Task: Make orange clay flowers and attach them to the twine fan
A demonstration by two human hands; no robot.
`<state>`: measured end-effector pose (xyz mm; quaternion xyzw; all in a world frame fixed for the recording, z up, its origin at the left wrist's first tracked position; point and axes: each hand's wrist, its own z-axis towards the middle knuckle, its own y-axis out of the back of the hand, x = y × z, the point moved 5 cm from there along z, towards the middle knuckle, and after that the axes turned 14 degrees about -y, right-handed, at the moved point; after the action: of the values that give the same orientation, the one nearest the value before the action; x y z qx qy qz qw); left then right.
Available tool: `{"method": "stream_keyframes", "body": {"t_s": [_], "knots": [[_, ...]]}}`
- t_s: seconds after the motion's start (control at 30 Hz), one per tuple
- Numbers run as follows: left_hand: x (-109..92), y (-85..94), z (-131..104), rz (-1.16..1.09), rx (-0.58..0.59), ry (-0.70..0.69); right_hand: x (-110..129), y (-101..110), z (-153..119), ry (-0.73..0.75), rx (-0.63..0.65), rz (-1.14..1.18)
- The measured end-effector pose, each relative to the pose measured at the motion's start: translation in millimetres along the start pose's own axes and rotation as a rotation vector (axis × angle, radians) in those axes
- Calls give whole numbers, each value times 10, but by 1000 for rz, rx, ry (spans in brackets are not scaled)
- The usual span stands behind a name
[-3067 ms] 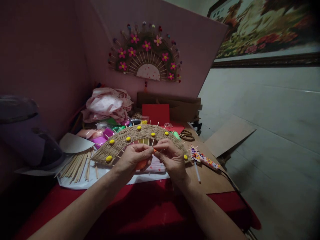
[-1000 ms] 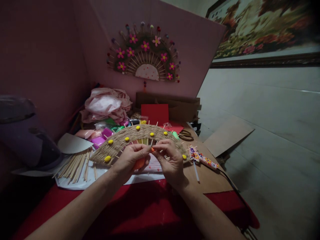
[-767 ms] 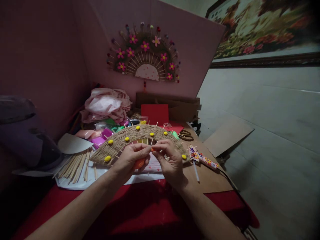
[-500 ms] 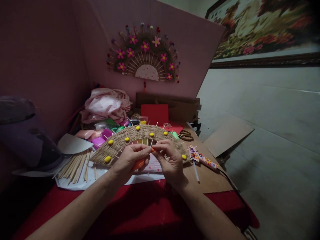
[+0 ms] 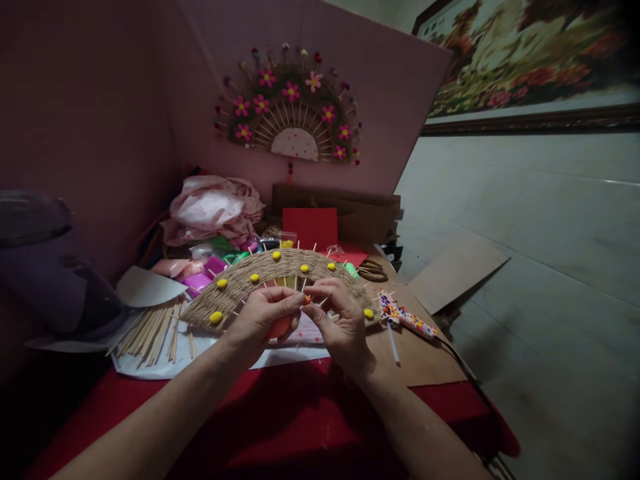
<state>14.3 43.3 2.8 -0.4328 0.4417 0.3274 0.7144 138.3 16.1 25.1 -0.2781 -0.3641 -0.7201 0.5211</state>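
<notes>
One purple container, far left, contents hidden from me. Purple packet next, then the twine fan. Left hand: orange lump tucked under fingers, thumb and finger clamped on small orange piece in front of fan. Small clear bag behind holds yellow. Just changed: right hand thumb and index loosen at the piece; can't tell if touching. I judge mid-shaping.

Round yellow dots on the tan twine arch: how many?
7 yellow dots on the tan arch: four left of centre, two right, one near the right end; the right hand may hide more.
</notes>
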Motion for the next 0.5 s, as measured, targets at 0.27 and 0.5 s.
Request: {"method": "stream_keyframes", "body": {"t_s": [0.27, 0.5], "knots": [[21, 14, -14, -28, 10, 21, -36, 8, -4, -14, -4, 10], [17, 7, -9, -32, 22, 12, -12, 2, 4, -7, -3, 11]]}}
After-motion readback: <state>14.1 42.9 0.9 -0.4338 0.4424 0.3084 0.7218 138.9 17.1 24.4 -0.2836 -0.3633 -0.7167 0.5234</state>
